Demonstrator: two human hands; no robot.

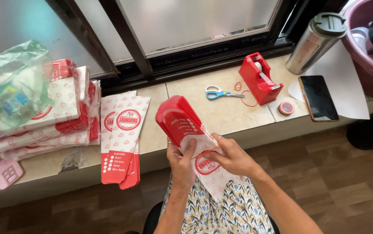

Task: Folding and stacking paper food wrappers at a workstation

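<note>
Frosted window panes in dark frames run along the back of a pale tiled counter (221, 115), and I sit in front of it over a brown wooden floor. Both of my hands hold one bundle of red-and-white paper bags (186, 130) just above my lap, tilted so its red end points up and to the left. My left hand (181, 162) grips the bundle from the near side, fingers closed on it with the thumb pressed on top. My right hand (234, 158) clasps the lower part, its fingers curled around the paper beside a thin rubber band. On the counter to my left a small stack of the same bags (123, 143) hangs over the edge, and beyond it lies a larger heap of bags (61, 117) partly under a green plastic bag (15, 84). Further right sit blue-handled scissors (219, 93), loose rubber bands (242, 89), a red tape dispenser (259, 78), a small tape roll (286, 108), a dark phone (319, 98) and a steel flask (316, 41).
</note>
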